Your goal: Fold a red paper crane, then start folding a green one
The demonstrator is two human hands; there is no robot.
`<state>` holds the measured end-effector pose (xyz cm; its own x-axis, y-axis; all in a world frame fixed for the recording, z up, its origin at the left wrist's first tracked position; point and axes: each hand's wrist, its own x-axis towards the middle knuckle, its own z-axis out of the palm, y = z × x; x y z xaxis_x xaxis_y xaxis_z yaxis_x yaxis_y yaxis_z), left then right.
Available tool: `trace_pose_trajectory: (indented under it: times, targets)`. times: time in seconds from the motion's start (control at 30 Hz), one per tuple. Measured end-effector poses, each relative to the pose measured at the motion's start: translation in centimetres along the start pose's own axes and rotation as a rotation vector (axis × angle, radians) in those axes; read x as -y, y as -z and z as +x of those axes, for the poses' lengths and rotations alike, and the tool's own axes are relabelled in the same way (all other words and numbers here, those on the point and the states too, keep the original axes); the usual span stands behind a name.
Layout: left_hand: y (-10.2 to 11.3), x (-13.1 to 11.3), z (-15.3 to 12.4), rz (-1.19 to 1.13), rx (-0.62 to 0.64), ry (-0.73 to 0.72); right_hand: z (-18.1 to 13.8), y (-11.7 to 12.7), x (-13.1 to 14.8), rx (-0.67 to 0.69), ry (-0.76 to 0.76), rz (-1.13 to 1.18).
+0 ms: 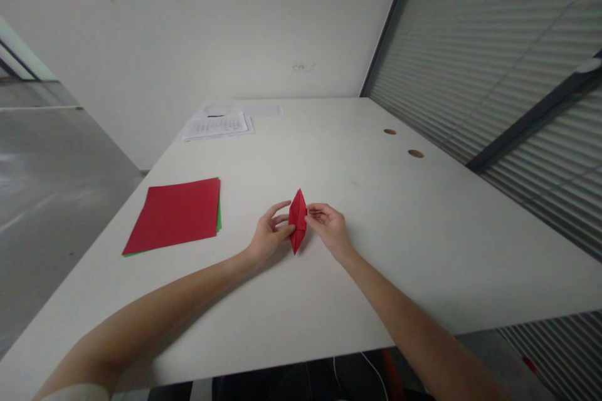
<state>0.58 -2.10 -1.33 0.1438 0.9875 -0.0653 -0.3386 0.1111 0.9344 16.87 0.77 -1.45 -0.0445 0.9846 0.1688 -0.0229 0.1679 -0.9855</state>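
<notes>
A folded piece of red paper (pixel 298 219), narrow and pointed at both ends, is held just above the white table (pixel 376 232). Fold lines run along and across its face. My left hand (pixel 270 232) grips its left edge, thumb on the face and fingers behind. On the opposite side, my right hand (pixel 328 223) pinches the right edge between thumb and fingertips. The paper's underside is hidden from me.
Flat red sheets (pixel 181 213) lie at the left, with green paper (pixel 219 219) showing beneath. Printed white pages (pixel 219 124) rest at the far left. Two round holes, a nearer one (pixel 416 153) and a farther one (pixel 390 131), pierce the tabletop near the window blinds (pixel 480 50).
</notes>
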Motion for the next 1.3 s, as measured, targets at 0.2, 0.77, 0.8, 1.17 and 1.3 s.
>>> trace_pose_trajectory:
  times: [0.2,0.77,0.8,1.17,1.3]
  targets:
    - [0.0,-0.1,0.0,0.021,0.010,-0.044,0.0,0.0,-0.2,0.087,-0.086,-0.004]
    - [0.2,-0.5,0.4,0.029,0.068,-0.052,0.0,0.2,-0.8,0.156,0.065,-0.041]
    - [0.2,-0.4,0.4,0.040,0.045,-0.061,0.0,0.3,-0.8,0.161,0.068,-0.057]
    - [0.7,0.0,0.6,-0.026,-0.032,-0.005,0.0,0.7,-0.8,0.184,0.175,-0.119]
    - [0.6,0.0,0.6,0.003,-0.041,-0.011,-0.2,0.5,-0.5,0.171,0.194,-0.143]
